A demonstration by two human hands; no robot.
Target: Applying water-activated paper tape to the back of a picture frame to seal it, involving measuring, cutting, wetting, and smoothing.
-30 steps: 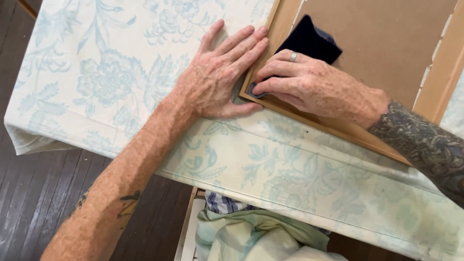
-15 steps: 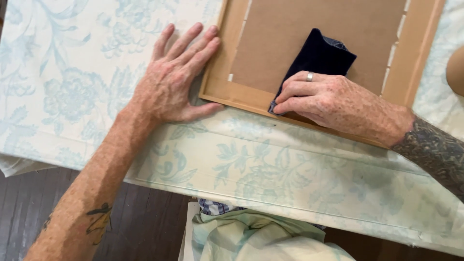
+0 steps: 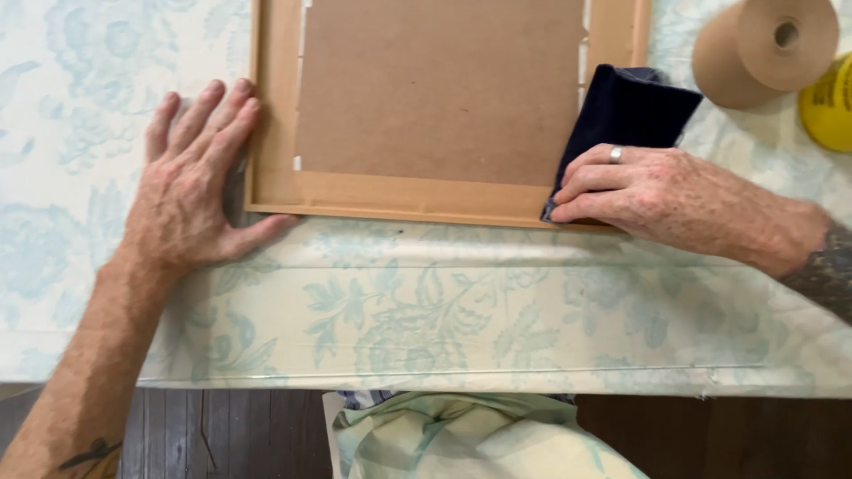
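Observation:
A wooden picture frame (image 3: pixel 277 115) lies face down on a table, its brown backing board (image 3: pixel 439 89) up. My left hand (image 3: pixel 191 191) lies flat, fingers spread, against the frame's lower left corner. My right hand (image 3: pixel 661 200), with a ring on one finger, presses a dark navy cloth (image 3: pixel 626 115) onto the frame's lower right corner. The cloth runs up along the frame's right rail.
A pale floral tablecloth (image 3: pixel 444 302) covers the table, whose front edge runs along the bottom. A roll of brown paper tape (image 3: pixel 768 44) and a yellow object (image 3: pixel 830 102) sit at the top right. Folded light fabric (image 3: pixel 479 435) shows below the table edge over dark floorboards.
My right hand has slid the navy cloth to the right along the frame's bottom rail to its right corner. My left hand stays at the frame's left corner. The view has shifted and squared up.

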